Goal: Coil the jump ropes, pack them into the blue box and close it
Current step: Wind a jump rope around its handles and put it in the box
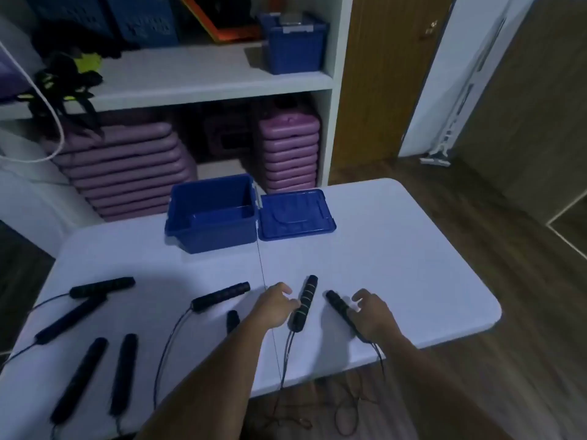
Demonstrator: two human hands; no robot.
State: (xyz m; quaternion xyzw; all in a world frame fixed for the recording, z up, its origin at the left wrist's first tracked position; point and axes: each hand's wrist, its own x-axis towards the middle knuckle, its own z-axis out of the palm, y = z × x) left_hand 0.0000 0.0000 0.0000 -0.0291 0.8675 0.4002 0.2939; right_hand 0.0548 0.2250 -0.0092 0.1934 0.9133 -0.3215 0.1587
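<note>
2 handles | L hand [274,308] fingers touch ringed handle [304,303] | R hand [371,314] prob. grips plain handle [337,303]

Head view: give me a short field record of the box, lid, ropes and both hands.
blue box: open, empty, on table
lid: flat on table, beside box's right side
left hand: fingertips touch striped handle
right hand: fingers curled over plain handle
other handles: six, lying to the left
cords: uncoiled, hanging over near edge
ropes packed: none
</note>
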